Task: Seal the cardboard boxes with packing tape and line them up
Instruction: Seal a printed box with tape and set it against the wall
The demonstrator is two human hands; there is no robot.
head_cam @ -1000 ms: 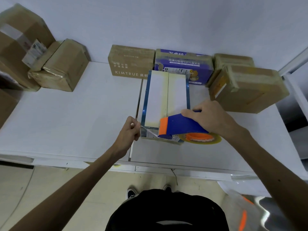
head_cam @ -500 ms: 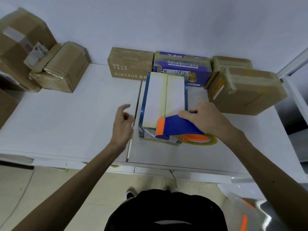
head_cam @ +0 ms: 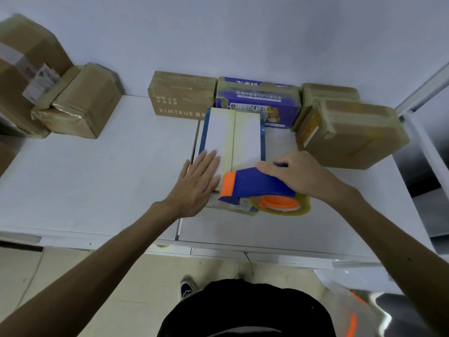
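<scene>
Left hand [head_cam: 198,183] flat, fingers spread, on the box [head_cam: 233,137]; right hand [head_cam: 301,176] grips dispenser [head_cam: 252,183] at its 6 o'clock edge.

The single head-worn camera looked steeply down and forward, close over the white table [head_cam: 97,181] toward the wall [head_cam: 243,32].

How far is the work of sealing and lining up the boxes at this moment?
Done: a brown KIMTRUE cardboard box, a purple printed box and two taped brown boxes stand in a row by the wall. In hand: the left hand presses flat on the white-topped blue-edged box, and the right hand holds the blue and orange tape dispenser at its near end. Left: taping its centre seam and placing it in the row.
</scene>
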